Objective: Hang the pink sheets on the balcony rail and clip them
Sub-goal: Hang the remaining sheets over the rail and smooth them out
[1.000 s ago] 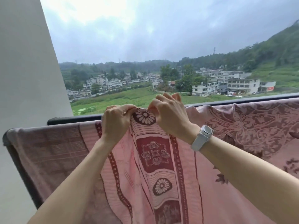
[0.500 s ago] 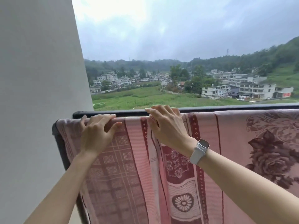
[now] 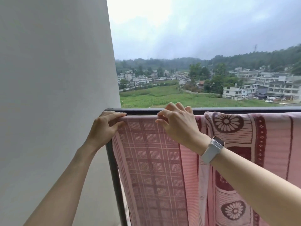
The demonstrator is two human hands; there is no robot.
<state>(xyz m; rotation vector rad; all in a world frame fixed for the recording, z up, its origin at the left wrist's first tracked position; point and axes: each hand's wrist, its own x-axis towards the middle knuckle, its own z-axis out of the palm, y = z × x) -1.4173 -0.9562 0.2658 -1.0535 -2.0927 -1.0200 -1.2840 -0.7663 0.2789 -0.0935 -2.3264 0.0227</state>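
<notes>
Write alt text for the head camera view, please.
Both hands, the left hand and the right hand, pinch the top edge of a pink checked sheet draped over a dark balcony rail beside a white wall. No clips are visible.
</notes>
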